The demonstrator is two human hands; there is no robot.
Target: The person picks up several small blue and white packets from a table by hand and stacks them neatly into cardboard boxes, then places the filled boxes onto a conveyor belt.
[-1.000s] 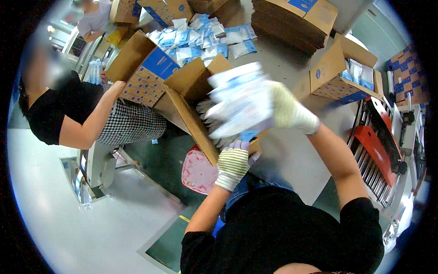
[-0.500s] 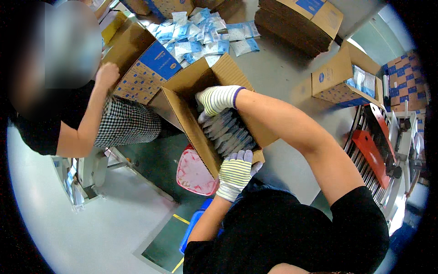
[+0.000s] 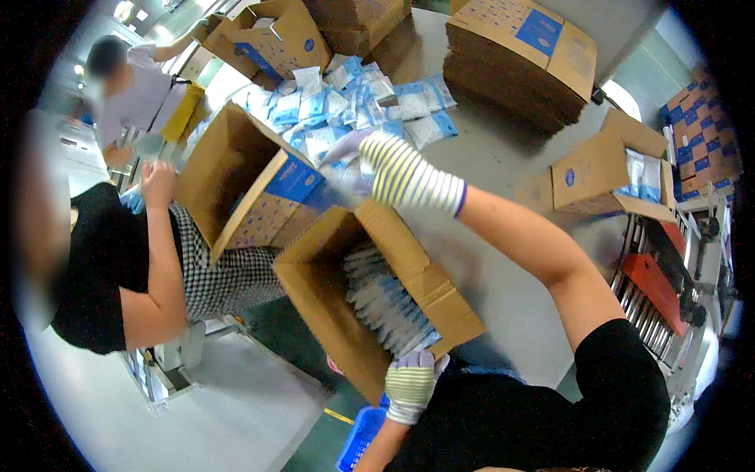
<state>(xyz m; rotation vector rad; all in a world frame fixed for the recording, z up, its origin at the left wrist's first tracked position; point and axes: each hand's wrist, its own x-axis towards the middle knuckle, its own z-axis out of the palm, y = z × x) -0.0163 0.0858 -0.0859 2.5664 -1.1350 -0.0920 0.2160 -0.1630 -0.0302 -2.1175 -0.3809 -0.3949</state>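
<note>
An open cardboard box (image 3: 314, 303) stands tilted before me, with a row of thin clear-and-white packets (image 3: 385, 303) standing on edge along its right side. My left hand (image 3: 410, 385), in a striped glove, is closed over the box's near edge. Above the box's far flap, my right hand (image 3: 403, 171), gloved alike, reaches left with fingers stretched and apart, blurred by motion; nothing shows in them. Just beyond it lies a loose heap of blue-and-white packets (image 3: 362, 106) on the grey table (image 3: 495, 244).
To the left a co-worker (image 3: 118, 267) sits by another open box (image 3: 263, 200); a second person (image 3: 130, 86) is farther back. Flattened cartons (image 3: 511, 71) are stacked at the far right. A packed box (image 3: 590, 177) stands near a roller machine with red guides (image 3: 654, 287). A blue crate (image 3: 363, 440) is below.
My right hand has come up out of the box and over its far flap. The packets inside are now uncovered. My left hand stays on the near edge. The view has shifted.
</note>
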